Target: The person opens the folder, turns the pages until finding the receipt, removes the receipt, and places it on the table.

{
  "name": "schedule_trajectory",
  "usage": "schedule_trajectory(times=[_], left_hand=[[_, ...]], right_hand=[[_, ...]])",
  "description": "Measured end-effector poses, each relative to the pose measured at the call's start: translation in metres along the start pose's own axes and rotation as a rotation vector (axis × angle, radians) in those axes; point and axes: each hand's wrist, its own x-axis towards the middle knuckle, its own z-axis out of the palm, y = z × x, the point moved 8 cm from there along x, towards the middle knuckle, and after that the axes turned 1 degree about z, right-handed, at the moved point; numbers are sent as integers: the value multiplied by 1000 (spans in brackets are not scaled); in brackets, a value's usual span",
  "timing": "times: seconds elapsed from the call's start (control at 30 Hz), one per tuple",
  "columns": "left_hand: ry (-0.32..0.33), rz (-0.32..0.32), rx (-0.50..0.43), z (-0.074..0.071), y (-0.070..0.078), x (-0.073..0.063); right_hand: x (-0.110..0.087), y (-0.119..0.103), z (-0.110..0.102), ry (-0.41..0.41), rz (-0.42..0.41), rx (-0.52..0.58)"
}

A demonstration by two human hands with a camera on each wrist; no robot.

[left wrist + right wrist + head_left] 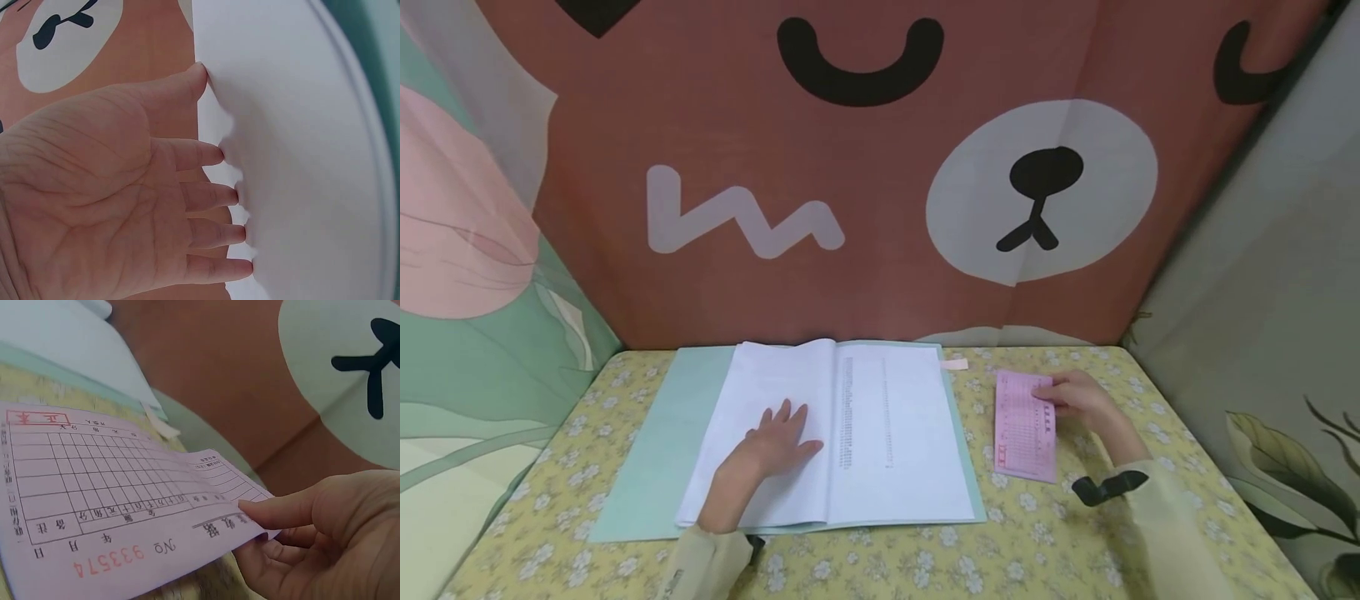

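My left hand [772, 444] rests with spread, straight fingers on the left page [790, 375] of an open stack of white sheets. In the left wrist view the fingertips [234, 194] press against the paper. The sheets lie in a light green folder [651, 450], and the right page [917, 425] carries columns of small print. To the right, my right hand [1078, 396] pinches a pink receipt slip [1022, 433] by its edge, thumb on top and fingers beneath. Table lines and a red number show on the slip [106, 481] in the right wrist view.
A yellow flowered cloth [887, 567] covers the table. A small pale pink tab [955, 364] sticks out at the folder's right edge. Behind the table hangs a brown curtain [737, 300] with a bear face; patterned fabric [1262, 333] stands at the sides.
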Motion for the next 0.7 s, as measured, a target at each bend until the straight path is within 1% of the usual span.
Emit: schedule_trajectory(times=[0.1,0.17,0.23,0.37,0.47,0.57,0.7], left_hand=[[1,-1,-8,0,-1,0],[4,-1,-13,1,-1,-1],[7,1,-15,1,-1,0],[12,5,-8,2,-1,1],[14,13,-1,2,-1,1],[34,34,-5,-1,-1,2],[85,69,-7,-8,0,3]], right_hand=[[2,10,-10,26,6,-44],[2,13,-15,45,-8,-82],[3,15,-20,62,-36,-144],[3,19,-23,94,-61,-249],[3,23,-25,121,-54,-285],[1,22,-26,145,-54,-304],[-5,12,-29,199,-84,-431]])
